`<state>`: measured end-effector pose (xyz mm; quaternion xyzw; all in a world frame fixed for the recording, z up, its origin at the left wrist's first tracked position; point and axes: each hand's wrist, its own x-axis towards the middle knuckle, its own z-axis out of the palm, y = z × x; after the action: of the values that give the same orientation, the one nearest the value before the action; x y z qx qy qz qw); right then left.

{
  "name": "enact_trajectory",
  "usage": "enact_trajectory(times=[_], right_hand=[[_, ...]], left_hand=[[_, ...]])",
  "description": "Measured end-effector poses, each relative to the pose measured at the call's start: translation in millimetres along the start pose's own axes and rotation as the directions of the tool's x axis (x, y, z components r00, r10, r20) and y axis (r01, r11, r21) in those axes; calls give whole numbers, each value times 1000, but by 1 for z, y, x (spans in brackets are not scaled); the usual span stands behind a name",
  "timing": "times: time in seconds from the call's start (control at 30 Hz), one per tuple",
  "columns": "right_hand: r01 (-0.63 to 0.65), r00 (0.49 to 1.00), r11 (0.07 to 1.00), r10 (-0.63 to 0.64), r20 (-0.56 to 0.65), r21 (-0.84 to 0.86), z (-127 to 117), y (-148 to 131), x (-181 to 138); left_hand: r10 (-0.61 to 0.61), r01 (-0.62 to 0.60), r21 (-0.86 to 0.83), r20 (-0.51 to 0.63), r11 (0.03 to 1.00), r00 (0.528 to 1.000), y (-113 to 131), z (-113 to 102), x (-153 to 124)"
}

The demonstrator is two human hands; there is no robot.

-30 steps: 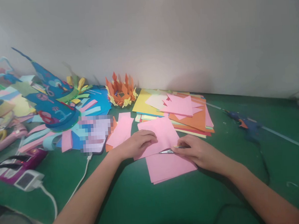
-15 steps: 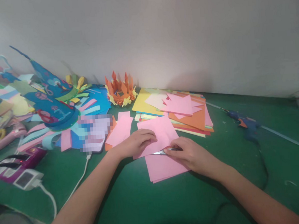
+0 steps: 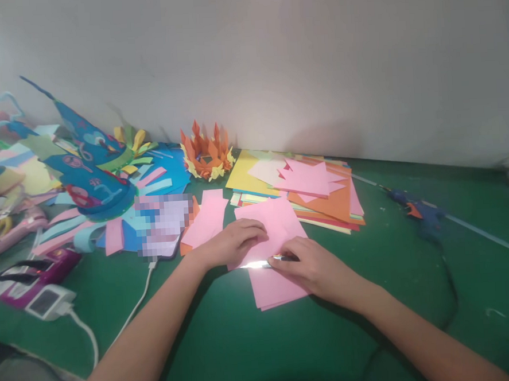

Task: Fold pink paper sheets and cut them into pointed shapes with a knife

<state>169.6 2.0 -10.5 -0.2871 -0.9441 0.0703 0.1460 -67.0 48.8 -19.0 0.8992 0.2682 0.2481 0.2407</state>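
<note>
My left hand (image 3: 240, 240) lies on a folded sheet of pink paper (image 3: 277, 215), its fingers loosely bent and resting on the surface. In my right hand (image 3: 304, 262) is a utility knife (image 3: 257, 264), pinched between thumb and fingers. Its bright blade points left along the near edge of the upper sheet, and glare blurs its outline. Beneath lies more pink paper (image 3: 275, 290), which sticks out toward me. Further pink pieces (image 3: 208, 216) lie left of my left hand, over some orange paper.
Behind are a stack of coloured paper (image 3: 341, 205) and an orange paper crown (image 3: 208, 153). Blue cone hats (image 3: 94, 180) and a phone (image 3: 168, 230) on a white cable are left. A glue gun (image 3: 423, 209) lies right on the green table (image 3: 229, 341), near a power strip (image 3: 56, 268).
My right hand has slid left with the knife, and the blade now reaches further left along the paper's edge. The left hand stays in place on the paper.
</note>
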Motion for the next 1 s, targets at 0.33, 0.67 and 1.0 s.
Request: enact_trajectory(times=[0.33, 0.67, 1.0], right_hand=[[22, 999, 999, -23, -30, -44, 5, -14, 9], [104, 985, 992, -112, 130, 69, -8, -13, 5], [-98, 994, 995, 98, -41, -7, -34, 42, -18]], left_hand=[[5, -6, -39, -20, 999, 1000, 1, 0, 1], [-81, 85, -64, 67, 994, 995, 3, -6, -1], [-199, 201, -8, 131, 979, 971, 13, -10, -4]])
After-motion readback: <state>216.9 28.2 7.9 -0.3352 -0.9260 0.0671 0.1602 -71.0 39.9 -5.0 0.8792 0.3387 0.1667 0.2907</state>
